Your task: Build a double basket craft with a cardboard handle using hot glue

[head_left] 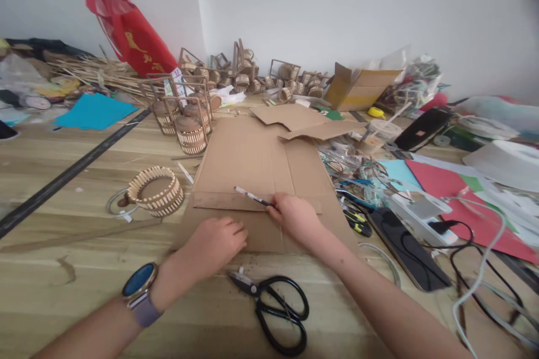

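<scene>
Plain brown cardboard (240, 151); black-handled scissors (253, 289) in front of it — left of it, blue paper (95, 111) and a cream-and-brown striped ring (163, 202); right of it, red paper (438, 182).

At your eleven o'clock leans a red bag (132, 33); at one, an open carton (364, 90); at two, a dark phone (410, 252).

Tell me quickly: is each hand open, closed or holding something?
Left hand: fingers bent over the cardboard, palm hidden; can't tell whether it's open or holds anything.
Right hand: closed, holding a pen.
</scene>
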The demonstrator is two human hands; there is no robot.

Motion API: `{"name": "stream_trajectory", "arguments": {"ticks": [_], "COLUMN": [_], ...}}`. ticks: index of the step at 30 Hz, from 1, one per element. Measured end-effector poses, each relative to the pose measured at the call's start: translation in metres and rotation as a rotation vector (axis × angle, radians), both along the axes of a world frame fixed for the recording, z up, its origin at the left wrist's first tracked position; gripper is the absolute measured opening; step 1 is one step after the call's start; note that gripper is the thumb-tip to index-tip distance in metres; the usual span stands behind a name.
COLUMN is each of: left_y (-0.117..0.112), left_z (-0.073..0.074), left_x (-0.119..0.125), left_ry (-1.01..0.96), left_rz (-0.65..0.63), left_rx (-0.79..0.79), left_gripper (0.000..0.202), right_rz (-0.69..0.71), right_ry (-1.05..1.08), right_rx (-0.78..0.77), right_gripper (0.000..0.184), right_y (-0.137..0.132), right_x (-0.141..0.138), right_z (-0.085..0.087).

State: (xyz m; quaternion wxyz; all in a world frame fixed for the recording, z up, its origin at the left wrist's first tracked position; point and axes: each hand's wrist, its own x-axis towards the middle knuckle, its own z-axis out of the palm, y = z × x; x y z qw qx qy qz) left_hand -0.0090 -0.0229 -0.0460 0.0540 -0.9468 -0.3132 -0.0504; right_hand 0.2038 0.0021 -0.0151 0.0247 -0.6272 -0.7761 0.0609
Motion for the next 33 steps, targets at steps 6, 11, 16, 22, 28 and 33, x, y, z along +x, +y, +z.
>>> {"name": "stream_trajectory", "arguments": {"ticks": [6,11,16,22,28,33], "left_y": [0.038,0.041,0.024,0.014,0.002,-0.006], "left_z": [-0.001,-0.02,-0.013,0.003,-0.001,-0.002], "left_x": [0.011,0.013,0.018,0.032,0.032,0.025], "left_ry": [-0.061,-0.053,0.047,0.222,0.336,0.323], "left_rz": [0.193,0.15,0.113,0.05,-0.106,-0.271], "left_rx": [0.034,-0.056,-0.115,-0.095,0.093,0.274], "left_gripper": [0.042,0.044,0.088,0.072,0.046,0.044], "right_rz": [-0.147,-0.257,-0.169,-0.239,-0.349,-0.384], "right_ry": [0.393,0.542,0.167,0.021,-0.08,-0.163], "right_rx": [0.189,0.264,0.17,0.139,0.145,0.149], "right_gripper": [0.016,0.024,0.017,0.013,0.015,0.012], "right_y": [-0.02,-0.056,-0.069,-0.052,-0.049,-0.049], "right_x": [0.07,0.143,0.18,0.173,0.169,0.167], "right_z": [0.022,0.004,-0.031,-0.042,-0.039,-0.035]}}
